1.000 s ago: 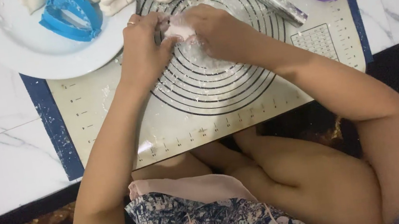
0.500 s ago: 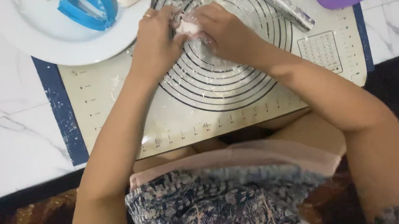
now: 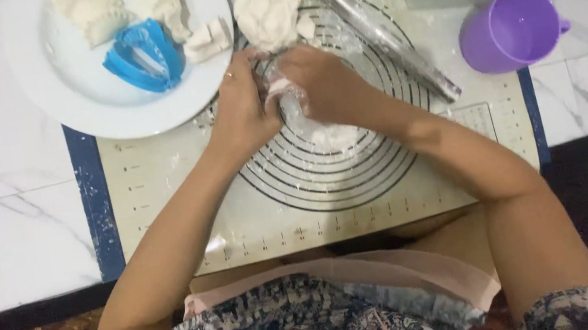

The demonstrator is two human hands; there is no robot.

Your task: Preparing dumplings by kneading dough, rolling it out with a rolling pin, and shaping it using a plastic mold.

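Hands, left hand (image 3: 244, 111) and right hand (image 3: 321, 84), are pinching shut on small dough piece (image 3: 281, 86) just below dough lump (image 3: 267, 15), over baking mat (image 3: 159, 184).

The scene is seen from a single head-worn camera, aimed almost straight down from above the person's own lap. The baking mat (image 3: 160, 191) is framed at close range, filling most of the width. Past the mat, only the near parts of a white plate (image 3: 69, 89) and a purple cup (image 3: 512, 27) are caught.
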